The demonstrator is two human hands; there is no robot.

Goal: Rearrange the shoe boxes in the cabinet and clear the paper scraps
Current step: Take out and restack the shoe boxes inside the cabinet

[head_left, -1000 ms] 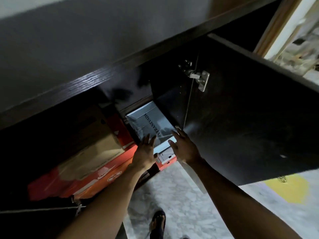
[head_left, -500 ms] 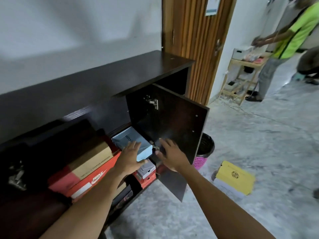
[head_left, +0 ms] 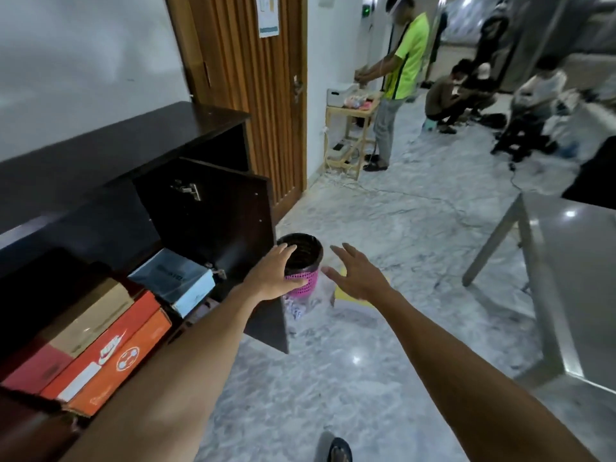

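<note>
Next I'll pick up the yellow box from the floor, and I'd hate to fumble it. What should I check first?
1. Hands free: ok. Left hand and right hand are open, holding nothing.
2. Yellow box in clear view: not ok. The right hand hides most of it.
3. Cabinet door open: ok.
4. Room for it beside the grey box: cannot tell, too dark.
5. Paper scraps cleared: not ok. Some lie on the floor by the pink bin.
</note>
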